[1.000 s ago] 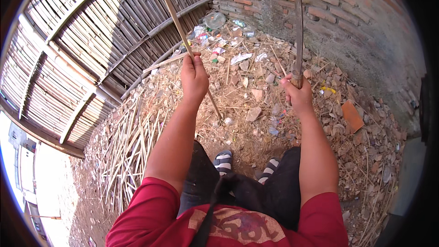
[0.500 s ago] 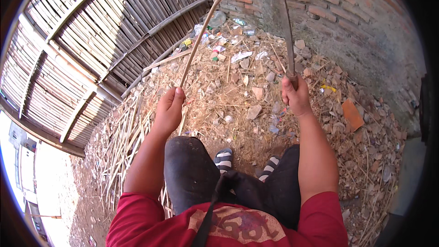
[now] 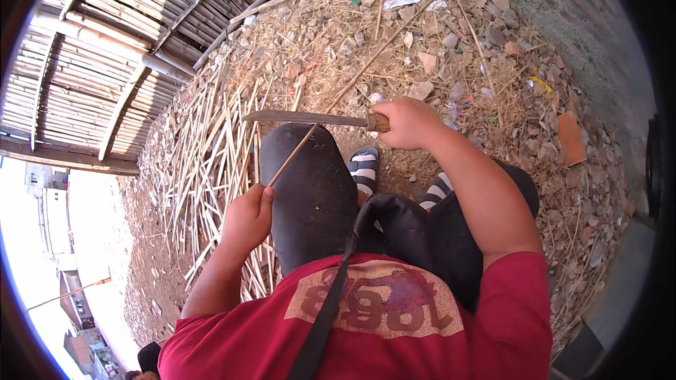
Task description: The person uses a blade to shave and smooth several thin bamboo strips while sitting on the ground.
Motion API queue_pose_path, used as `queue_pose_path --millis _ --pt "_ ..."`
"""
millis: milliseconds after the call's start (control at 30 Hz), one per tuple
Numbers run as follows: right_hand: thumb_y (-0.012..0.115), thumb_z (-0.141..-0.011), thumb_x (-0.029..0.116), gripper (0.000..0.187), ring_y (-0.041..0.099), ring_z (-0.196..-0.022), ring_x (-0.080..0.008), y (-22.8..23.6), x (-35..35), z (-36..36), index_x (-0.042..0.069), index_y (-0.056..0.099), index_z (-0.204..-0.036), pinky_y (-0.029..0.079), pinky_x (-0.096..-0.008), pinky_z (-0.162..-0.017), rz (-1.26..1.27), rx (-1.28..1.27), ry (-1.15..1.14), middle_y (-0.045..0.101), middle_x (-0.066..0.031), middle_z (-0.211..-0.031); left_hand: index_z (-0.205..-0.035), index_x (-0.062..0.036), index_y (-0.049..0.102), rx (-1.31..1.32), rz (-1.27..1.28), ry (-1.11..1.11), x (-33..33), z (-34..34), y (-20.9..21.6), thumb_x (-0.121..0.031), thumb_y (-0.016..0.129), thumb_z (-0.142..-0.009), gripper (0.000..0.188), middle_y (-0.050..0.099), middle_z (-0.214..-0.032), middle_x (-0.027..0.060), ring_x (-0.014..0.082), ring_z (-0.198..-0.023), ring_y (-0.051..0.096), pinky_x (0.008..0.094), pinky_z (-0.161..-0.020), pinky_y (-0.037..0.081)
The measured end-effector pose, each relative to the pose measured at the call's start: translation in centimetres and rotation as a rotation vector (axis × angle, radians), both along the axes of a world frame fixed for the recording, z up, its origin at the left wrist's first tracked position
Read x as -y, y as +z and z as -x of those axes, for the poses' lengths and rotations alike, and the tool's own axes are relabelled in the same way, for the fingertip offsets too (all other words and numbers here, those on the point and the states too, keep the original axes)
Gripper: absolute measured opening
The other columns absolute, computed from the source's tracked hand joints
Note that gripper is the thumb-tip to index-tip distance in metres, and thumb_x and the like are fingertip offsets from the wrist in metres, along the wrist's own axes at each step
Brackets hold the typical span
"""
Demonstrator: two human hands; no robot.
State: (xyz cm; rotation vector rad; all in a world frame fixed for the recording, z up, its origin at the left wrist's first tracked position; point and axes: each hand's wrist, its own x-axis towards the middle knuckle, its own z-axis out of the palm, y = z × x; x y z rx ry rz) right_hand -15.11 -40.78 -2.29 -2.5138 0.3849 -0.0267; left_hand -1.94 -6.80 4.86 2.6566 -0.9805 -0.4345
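My left hand (image 3: pixel 245 219) is closed around the lower end of a long thin wooden stick (image 3: pixel 350 84), beside my left knee. From there the stick slants away to the far right. A machete (image 3: pixel 303 117) with a long dark blade and a wooden handle is in the closed grip of my right hand (image 3: pixel 412 124). Its blade points left and crosses the stick just above my left knee (image 3: pixel 299 141); whether the two touch I cannot tell. The stick's far end is hard to pick out against the littered ground.
Many pale split strips (image 3: pixel 211 169) lie heaped at my left. Rubble, straw and scraps of litter (image 3: pixel 401 2) cover the ground ahead. A bamboo slat wall (image 3: pixel 134 35) rises at the left, a brick wall (image 3: pixel 563 14) at the right. An orange tile piece (image 3: pixel 571 138) lies near it.
The machete has swung down from pointing upward to lying across the stick. My left hand has come lower and nearer, and the stick tilts more to the right. My view has tipped downward.
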Motion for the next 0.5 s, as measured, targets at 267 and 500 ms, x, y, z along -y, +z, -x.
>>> queue_pose_path --millis 267,500 --pt "0.067 -0.072 0.022 0.027 0.066 -0.085 -0.0402 -0.7 -0.5 -0.5 0.008 0.068 -0.094 0.053 -0.0467 -0.074 -0.14 0.059 -0.111 0.069 -0.0181 -0.086 -0.087 -0.0031 0.056 0.086 -0.011 0.012 -1.5 0.4 -2.4 -0.03 0.049 -0.104 0.032 0.062 -0.073 0.0255 0.0487 -0.071 0.061 0.0569 -0.062 0.045" --pt "0.066 -0.074 0.016 0.027 0.065 -0.08 -0.0383 -4.4 3.5 -0.3 0.005 0.068 -0.098 0.052 -0.0424 -0.074 -0.322 0.036 -0.367 0.068 -0.0214 -0.086 -0.084 -0.0011 0.053 0.008 0.022 -0.097 -1.8 -1.8 -2.0 -0.028 0.049 -0.104 0.034 0.06 -0.072 0.026 0.0488 -0.07 0.059 0.0555 -0.062 0.044"
